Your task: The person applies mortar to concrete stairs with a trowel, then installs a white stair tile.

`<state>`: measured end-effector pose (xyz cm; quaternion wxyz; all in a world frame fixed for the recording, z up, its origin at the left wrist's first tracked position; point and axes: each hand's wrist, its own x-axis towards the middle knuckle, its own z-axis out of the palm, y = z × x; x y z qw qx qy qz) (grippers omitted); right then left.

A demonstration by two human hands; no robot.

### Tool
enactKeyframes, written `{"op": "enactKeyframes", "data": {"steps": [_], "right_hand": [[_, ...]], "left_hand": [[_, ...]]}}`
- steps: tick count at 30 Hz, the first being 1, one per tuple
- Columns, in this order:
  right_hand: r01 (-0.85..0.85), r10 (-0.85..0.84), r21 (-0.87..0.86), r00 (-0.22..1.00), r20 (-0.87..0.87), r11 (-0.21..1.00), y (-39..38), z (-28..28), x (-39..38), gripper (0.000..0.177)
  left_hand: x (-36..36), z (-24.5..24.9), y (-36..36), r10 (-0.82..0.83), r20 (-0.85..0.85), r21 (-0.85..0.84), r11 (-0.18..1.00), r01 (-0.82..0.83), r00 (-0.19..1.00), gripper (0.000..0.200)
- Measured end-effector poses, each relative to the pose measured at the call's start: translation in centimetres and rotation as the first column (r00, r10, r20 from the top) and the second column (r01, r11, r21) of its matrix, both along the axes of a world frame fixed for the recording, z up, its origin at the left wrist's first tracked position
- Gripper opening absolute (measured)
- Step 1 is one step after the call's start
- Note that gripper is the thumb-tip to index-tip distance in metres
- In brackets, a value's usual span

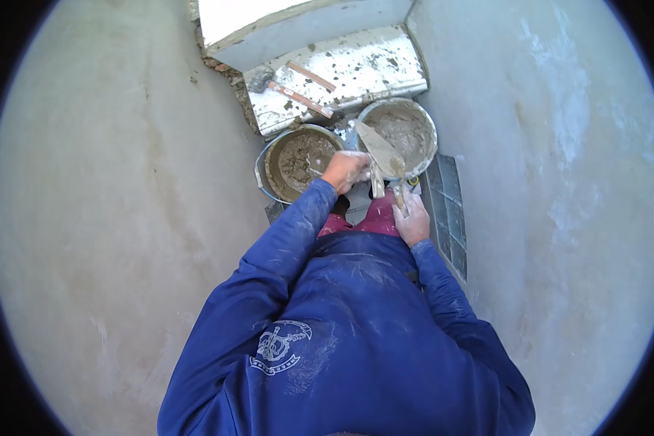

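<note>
My right hand (412, 218) is closed around the handle of a pointed trowel (382, 151), whose mortar-smeared blade reaches up and left over the right bucket (432, 131). My left hand (347, 171) is closed on a narrow, flat, pale tool (377, 182) beside the trowel blade; its exact kind is hard to make out. Behind the left hand stands another bucket (270, 173) with brownish wet mortar (296, 161) inside. Greyer wet mix (407, 129) fills much of the right bucket. White residue marks both hands.
A mortar-spattered white ledge (374, 62) lies beyond the buckets, bearing a hammer (298, 97) and a short reddish strip (311, 75). Plastered walls rise at left (109, 218) and right (538, 218). Dark glassy tiles or blocks (447, 211) run along the right wall's base.
</note>
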<state>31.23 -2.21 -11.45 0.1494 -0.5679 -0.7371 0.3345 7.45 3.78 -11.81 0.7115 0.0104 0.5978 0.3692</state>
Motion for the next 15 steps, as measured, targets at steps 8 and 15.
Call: {"op": "enactKeyframes", "data": {"steps": [8,15], "right_hand": [[0.058,0.071,-0.341,0.933,0.353,0.938,6.7,-6.9,0.7,0.063],[-0.252,0.275,0.121,0.931,-0.241,0.96,10.1,0.8,-7.3,0.047]], "left_hand": [[-2.1,1.9,-2.8,-0.072,0.024,-0.015,0.997,0.072,0.997,0.015],[-5.4,2.1,-4.7,0.167,0.626,0.025,0.972,-0.234,0.762,0.024]]}}
